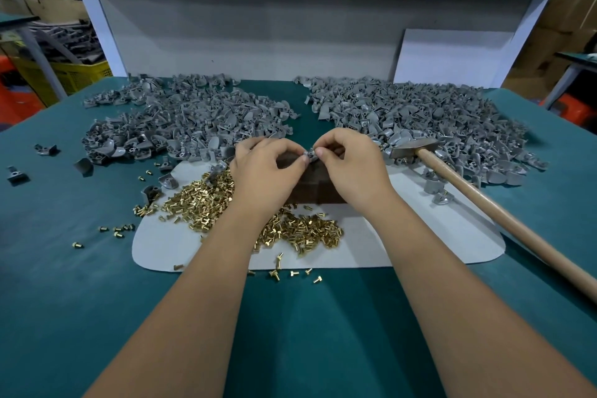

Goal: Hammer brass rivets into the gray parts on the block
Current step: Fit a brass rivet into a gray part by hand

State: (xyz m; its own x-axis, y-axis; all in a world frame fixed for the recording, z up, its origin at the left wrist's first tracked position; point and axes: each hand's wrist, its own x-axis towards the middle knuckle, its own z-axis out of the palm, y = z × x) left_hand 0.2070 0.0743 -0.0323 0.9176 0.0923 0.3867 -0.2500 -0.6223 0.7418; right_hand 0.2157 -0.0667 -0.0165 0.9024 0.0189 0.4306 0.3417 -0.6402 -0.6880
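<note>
Both hands pinch one gray part (310,156) between fingertips, left hand (268,171) and right hand (350,168), just above the block (310,186). I can't tell if a rivet is seated. Hammer (484,200) lies right of my right hand, handle running toward me, head on the right pile (420,113). Two gray piles, left pile (193,119); one hammer, one block; rivets (300,229) uncountable.

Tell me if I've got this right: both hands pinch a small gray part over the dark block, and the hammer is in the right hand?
Not quite. The head view shows the hammer lying unheld on the table, right of the right hand. Both hands, the left hand included, do pinch the gray part over the block.
</note>
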